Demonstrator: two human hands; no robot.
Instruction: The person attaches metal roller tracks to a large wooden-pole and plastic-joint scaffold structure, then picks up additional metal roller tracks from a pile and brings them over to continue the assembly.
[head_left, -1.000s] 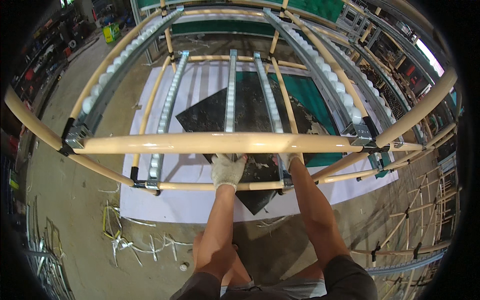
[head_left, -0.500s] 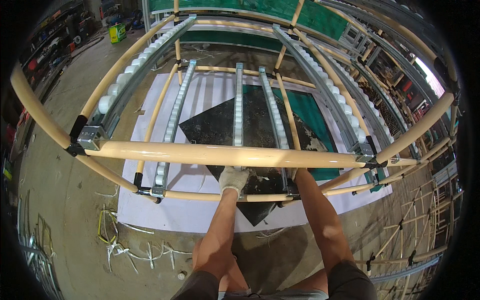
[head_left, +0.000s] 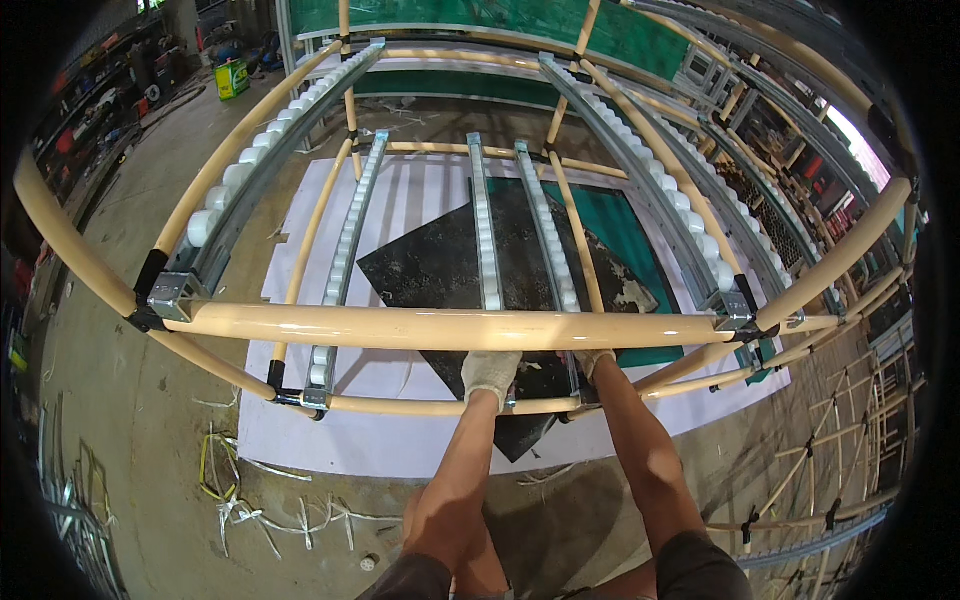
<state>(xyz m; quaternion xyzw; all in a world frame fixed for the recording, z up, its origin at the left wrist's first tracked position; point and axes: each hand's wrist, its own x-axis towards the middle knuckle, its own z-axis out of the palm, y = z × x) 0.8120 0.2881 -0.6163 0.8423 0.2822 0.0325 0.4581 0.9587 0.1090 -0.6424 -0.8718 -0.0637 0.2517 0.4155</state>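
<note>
My left hand (head_left: 490, 374), in a pale work glove, is closed around the near end of the middle roller track (head_left: 487, 250), a narrow metal rail with white rollers. This track lies on the lower level of a frame of cream-coloured tubes. My right hand (head_left: 596, 364), also gloved, is beside the near end of the right-hand lower roller track (head_left: 552, 250). Its fingers are mostly hidden behind the upper front tube (head_left: 450, 327). Both forearms reach under that tube, above the lower front tube (head_left: 400, 405). Another lower roller track (head_left: 352, 225) stands farther left.
Two upper roller tracks (head_left: 265, 155) (head_left: 650, 165) slope along the frame's sides. Beneath lie a white sheet (head_left: 300, 440) and a dark panel (head_left: 430, 255). Plastic straps (head_left: 300, 515) litter the floor at left. More tube frames (head_left: 840, 440) stand at right.
My left hand has moved right, and the near end of the middle roller track has shifted right with it. My right hand stays by the right-hand track. The view has moved slightly.
</note>
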